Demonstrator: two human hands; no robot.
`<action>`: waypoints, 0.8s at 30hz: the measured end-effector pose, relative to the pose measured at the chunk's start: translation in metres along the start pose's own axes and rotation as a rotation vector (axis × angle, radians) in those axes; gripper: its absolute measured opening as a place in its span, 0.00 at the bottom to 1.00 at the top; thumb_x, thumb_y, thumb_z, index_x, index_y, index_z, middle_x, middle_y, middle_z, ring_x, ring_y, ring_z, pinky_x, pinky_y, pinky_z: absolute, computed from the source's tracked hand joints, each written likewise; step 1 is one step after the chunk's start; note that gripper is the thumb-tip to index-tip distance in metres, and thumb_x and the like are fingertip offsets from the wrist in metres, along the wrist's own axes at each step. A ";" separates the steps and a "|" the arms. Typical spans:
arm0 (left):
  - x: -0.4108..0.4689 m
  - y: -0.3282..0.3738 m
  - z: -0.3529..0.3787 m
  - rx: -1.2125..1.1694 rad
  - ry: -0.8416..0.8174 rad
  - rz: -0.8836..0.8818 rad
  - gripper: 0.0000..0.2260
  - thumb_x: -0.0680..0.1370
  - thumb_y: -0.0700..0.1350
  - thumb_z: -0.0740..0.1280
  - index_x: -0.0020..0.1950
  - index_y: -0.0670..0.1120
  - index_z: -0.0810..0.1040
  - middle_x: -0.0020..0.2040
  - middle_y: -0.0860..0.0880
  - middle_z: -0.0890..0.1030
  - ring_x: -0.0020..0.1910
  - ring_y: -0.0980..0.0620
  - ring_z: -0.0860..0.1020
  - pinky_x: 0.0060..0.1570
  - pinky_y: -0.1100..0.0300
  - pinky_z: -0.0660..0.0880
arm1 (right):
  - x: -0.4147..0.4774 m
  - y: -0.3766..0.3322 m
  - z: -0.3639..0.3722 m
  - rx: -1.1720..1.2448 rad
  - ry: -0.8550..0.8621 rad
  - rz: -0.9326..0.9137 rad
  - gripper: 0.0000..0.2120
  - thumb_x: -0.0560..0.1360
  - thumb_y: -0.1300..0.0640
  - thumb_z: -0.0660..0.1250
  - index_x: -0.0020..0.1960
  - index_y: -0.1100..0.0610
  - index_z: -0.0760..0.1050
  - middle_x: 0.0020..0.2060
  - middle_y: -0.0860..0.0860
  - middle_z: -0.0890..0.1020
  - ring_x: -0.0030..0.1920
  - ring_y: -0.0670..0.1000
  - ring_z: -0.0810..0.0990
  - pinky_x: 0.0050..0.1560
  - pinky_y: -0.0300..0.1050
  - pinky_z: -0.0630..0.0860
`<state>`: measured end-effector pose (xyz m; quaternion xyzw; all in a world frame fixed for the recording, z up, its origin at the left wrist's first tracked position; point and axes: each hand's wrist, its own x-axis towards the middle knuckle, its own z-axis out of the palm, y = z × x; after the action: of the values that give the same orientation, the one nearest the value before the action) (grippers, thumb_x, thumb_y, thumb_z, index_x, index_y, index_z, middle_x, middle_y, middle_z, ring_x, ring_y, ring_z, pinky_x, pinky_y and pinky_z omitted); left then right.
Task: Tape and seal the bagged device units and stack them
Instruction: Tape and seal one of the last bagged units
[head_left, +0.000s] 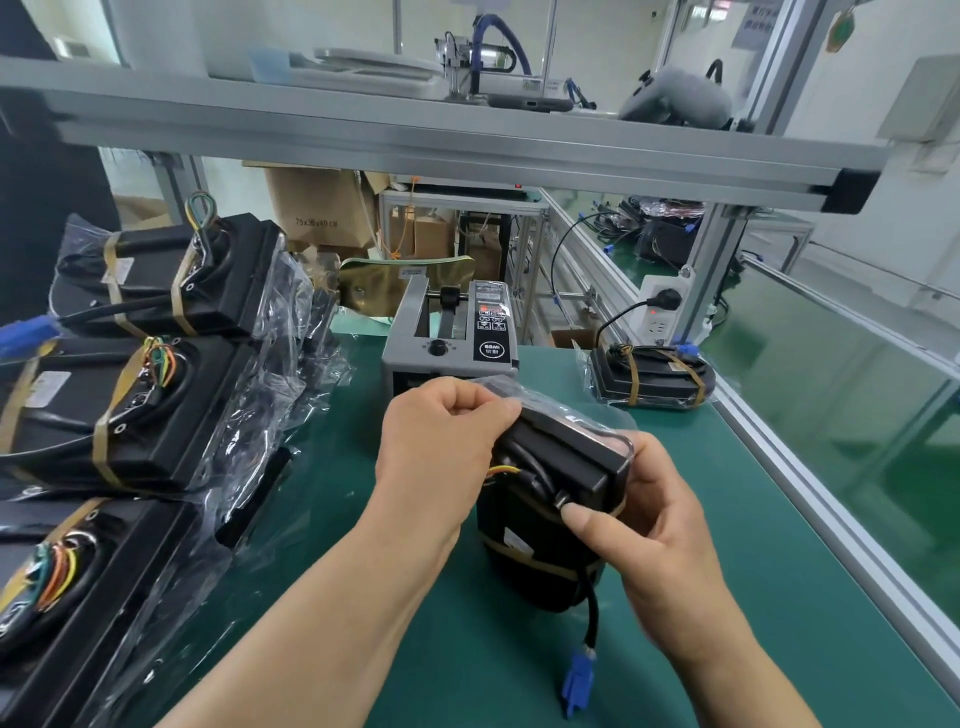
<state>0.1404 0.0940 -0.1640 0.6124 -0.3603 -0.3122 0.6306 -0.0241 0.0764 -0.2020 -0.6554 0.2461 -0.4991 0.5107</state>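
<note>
Green bench mat (727, 467): carries everything. Taped, bagged black device units (130, 415): piled at left, cut off by frame edge, count unclear. Black device unit in clear plastic bag (561, 457): upright at mid-mat, between both hands. Grey tape dispenser (452, 338): front hidden behind left hand (436, 441), which pinches bag's top. Right hand (660, 525): clasps unit's corner, fingers hidden behind it. Blue plug (577, 680): at cable end below unit; whether it touches mat, cannot tell.

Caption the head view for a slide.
The left hand and right hand hold a bagged device unit before the tape dispenser.
</note>
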 end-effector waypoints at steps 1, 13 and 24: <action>-0.001 0.000 0.000 0.007 0.002 -0.002 0.04 0.63 0.53 0.73 0.34 0.55 0.82 0.28 0.57 0.79 0.31 0.56 0.77 0.38 0.55 0.77 | -0.002 -0.002 -0.003 -0.006 -0.015 0.015 0.22 0.65 0.61 0.74 0.57 0.47 0.78 0.54 0.53 0.84 0.54 0.52 0.82 0.52 0.42 0.79; -0.005 -0.010 -0.006 0.049 -0.048 0.049 0.09 0.68 0.50 0.79 0.43 0.54 0.81 0.37 0.55 0.79 0.33 0.64 0.75 0.35 0.72 0.73 | 0.014 -0.044 -0.002 -0.651 0.184 0.118 0.11 0.76 0.58 0.68 0.48 0.41 0.79 0.38 0.37 0.82 0.43 0.33 0.77 0.40 0.21 0.68; 0.002 -0.044 -0.007 -0.078 -0.560 -0.020 0.19 0.71 0.53 0.76 0.61 0.55 0.79 0.58 0.57 0.84 0.60 0.61 0.79 0.57 0.68 0.74 | 0.018 -0.033 -0.021 -0.402 0.330 0.213 0.04 0.71 0.52 0.74 0.42 0.43 0.82 0.34 0.45 0.85 0.34 0.45 0.81 0.39 0.43 0.77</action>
<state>0.1495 0.0936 -0.2076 0.4811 -0.5023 -0.4892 0.5263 -0.0419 0.0643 -0.1651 -0.6238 0.4878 -0.4836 0.3729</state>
